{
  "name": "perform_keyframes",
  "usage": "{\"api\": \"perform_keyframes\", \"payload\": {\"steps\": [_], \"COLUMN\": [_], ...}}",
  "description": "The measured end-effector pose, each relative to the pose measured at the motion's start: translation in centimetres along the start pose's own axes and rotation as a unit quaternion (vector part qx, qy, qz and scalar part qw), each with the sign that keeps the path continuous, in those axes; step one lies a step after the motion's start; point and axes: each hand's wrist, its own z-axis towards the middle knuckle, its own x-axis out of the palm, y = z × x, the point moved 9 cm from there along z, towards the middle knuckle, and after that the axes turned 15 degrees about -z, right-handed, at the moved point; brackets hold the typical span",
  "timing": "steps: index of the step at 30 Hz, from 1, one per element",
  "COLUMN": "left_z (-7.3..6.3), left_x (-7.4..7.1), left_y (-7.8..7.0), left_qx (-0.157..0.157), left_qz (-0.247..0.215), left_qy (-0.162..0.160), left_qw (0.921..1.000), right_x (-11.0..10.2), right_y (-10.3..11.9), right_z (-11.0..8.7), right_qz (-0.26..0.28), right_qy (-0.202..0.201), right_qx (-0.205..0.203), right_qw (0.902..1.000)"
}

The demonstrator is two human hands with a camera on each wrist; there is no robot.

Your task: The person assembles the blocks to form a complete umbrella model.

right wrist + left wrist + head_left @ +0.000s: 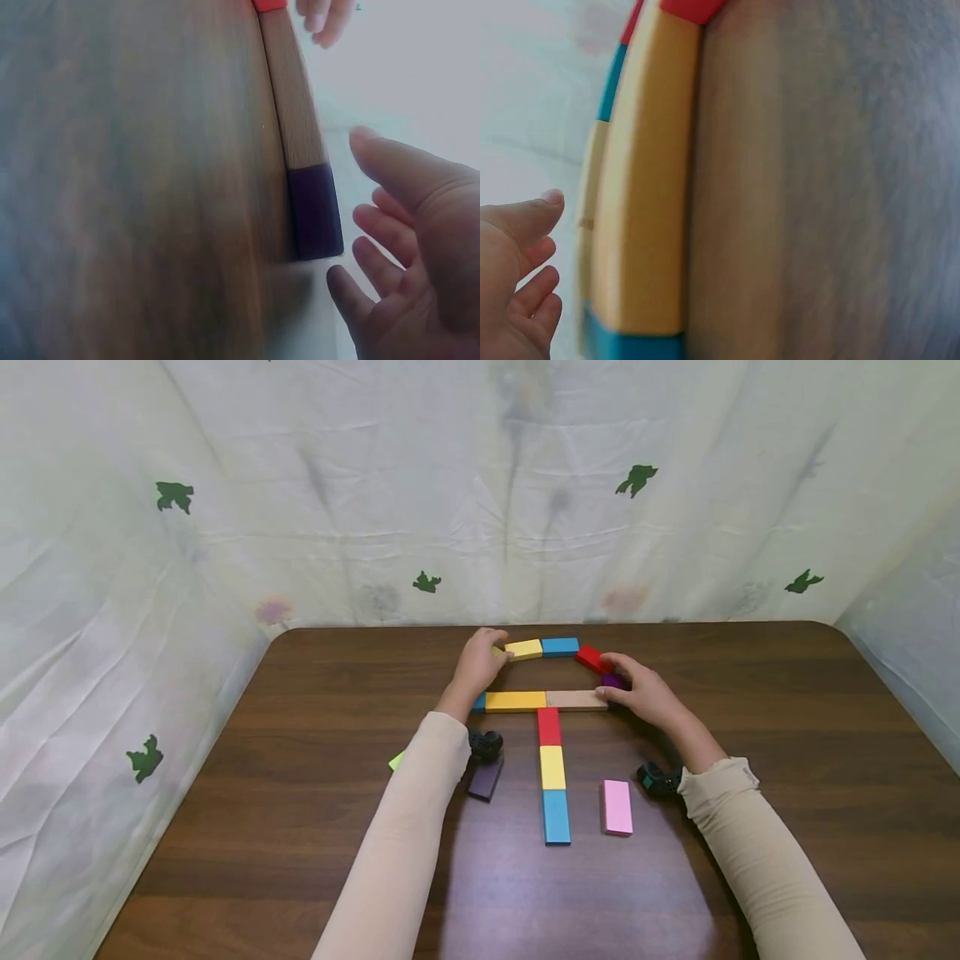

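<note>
My left hand is at the far left end of a curved row, its fingers beside a yellow block and partly hiding another yellowish block. In the left wrist view the fingers are loosely bent, with nothing seen between them. Over at the right end of the row, my right hand reaches round a purple block, thumb apart from the fingers. The thumb lies by the end of a plain wood block. A red block and a blue block also belong to the curve.
Below the curve runs a straight bar with an orange-yellow block. From it a stem of red, yellow and blue blocks comes nearer. Loose blocks are pink, dark purple and green, partly behind the left sleeve.
</note>
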Motion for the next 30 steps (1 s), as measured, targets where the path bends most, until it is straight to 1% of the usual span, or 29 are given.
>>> {"api": "perform_keyframes", "payload": {"steps": [3,7,10,13,18,21,25,27,30], "left_z": [-0.3,-0.9,-1.9,-3.1,-5.8,-7.6,-10.1,-11.3,-13.0], "left_x": [-0.9,-2.0,-2.8,-3.6,-4.7,-5.1,-5.4,-5.3,-5.2], "left_y": [-0.8,-2.0,-3.0,-4.0,-4.9,-5.1,-5.2,-5.1,-4.8], "left_qx": [0.016,0.04,0.058,0.084,0.118,0.133,0.156,0.163,0.161], "left_qz": [-0.012,-0.01,-0.004,-0.007,-0.005,-0.004,-0.012,-0.017,-0.027], "left_qy": [0.001,0.014,0.029,0.042,0.064,0.074,0.084,0.091,0.104], "left_qw": [0.9998,0.9991,0.9979,0.9956,0.9909,0.9883,0.9841,0.9823,0.9811], "right_x": [-0.3,-0.9,-1.4,-2.1,-3.2,-3.5,-3.7,-3.6,-3.4], "right_y": [0.0,0.3,0.9,1.6,2.8,3.4,4.0,4.3,4.8], "right_z": [-0.2,-0.7,-1.2,-1.9,-3.6,-5.0,-6.9,-7.8,-9.2], "right_qz": [0.002,0.011,0.012,0.003,-0.02,-0.032,-0.043,-0.045,-0.047], "right_qy": [-0.003,-0.004,-0.007,-0.017,-0.033,-0.037,-0.03,-0.026,-0.021], "right_qx": [0.007,0.015,0.014,0.001,-0.031,-0.047,-0.054,-0.058,-0.065], "right_qw": [1.0,0.9998,0.9998,0.9999,0.9988,0.9977,0.9971,0.997,0.9966]}}
